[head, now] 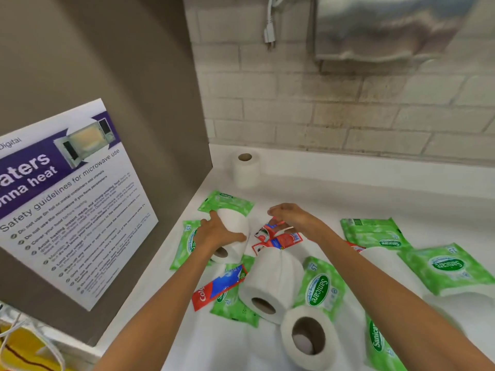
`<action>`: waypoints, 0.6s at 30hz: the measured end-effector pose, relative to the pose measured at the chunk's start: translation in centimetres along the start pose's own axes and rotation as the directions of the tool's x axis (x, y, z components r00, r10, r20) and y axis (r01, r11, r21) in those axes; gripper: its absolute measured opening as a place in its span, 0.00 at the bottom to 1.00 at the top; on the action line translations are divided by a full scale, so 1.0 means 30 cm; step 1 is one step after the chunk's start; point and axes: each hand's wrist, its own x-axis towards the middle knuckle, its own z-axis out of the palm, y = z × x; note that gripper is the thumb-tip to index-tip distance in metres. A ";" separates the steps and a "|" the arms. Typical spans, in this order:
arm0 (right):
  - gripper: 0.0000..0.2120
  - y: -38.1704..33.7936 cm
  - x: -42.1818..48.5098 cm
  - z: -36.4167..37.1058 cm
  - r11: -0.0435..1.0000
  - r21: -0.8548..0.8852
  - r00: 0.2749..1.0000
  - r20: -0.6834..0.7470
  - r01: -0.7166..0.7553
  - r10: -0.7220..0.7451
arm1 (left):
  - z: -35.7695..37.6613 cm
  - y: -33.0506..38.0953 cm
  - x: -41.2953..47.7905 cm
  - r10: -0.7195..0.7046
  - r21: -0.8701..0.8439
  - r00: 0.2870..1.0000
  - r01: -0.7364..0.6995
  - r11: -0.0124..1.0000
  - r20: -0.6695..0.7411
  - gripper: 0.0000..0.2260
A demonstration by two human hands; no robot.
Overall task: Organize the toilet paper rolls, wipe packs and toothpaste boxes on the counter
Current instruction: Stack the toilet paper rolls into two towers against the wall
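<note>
My left hand (pixel 217 231) grips a white toilet paper roll (pixel 233 228) lying on its side at the left of the white counter (pixel 348 188). My right hand (pixel 292 216) hovers with curled fingers over red toothpaste boxes (pixel 278 238) in the middle; whether it touches them I cannot tell. One roll (pixel 246 170) stands upright at the back. Two more rolls (pixel 273 285) (pixel 308 338) lie in front. Green Sanicare wipe packs (pixel 375 234) (pixel 450 266) (pixel 321 287) are scattered around. A red and blue toothpaste box (pixel 219 287) lies at the front left.
A brown side panel (pixel 120 76) with a microwave safety poster (pixel 67 199) bounds the counter on the left. Behind it is a white brick wall (pixel 348 116) carrying a steel dispenser (pixel 388 28) and a hanging plug (pixel 269 33).
</note>
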 end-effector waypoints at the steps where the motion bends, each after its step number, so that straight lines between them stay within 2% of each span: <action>1: 0.18 0.000 -0.002 -0.002 1.000 0.006 1.000 0.000 0.000 0.000 | 0.000 -0.002 0.000 0.003 -0.004 1.000 -0.003 1.000 0.000 0.50; 5: 0.18 0.010 -0.003 -0.017 0.999 0.034 1.000 0.004 0.013 -0.013 | -0.013 -0.008 0.011 -0.006 -0.079 1.000 0.005 0.997 -0.009 0.48; 8: 0.19 0.020 0.006 -0.031 0.996 0.084 1.000 0.011 0.026 -0.027 | -0.039 -0.001 0.020 -0.016 -0.261 1.000 0.011 0.965 -0.018 0.45; 12: 0.17 0.028 0.019 -0.040 0.982 0.188 0.997 0.072 0.021 -0.035 | -0.083 0.042 -0.006 0.130 -0.646 0.989 -0.054 0.761 0.071 0.42; 15: 0.12 0.025 0.032 -0.050 0.956 0.293 0.986 0.153 0.013 -0.061 | -0.104 0.095 -0.027 0.258 -0.754 0.960 -0.090 0.651 0.108 0.43; 18: 0.12 0.016 0.049 -0.072 0.927 0.372 0.969 0.210 0.040 -0.126 | -0.107 0.143 -0.027 0.359 -0.808 0.920 -0.093 0.582 0.154 0.40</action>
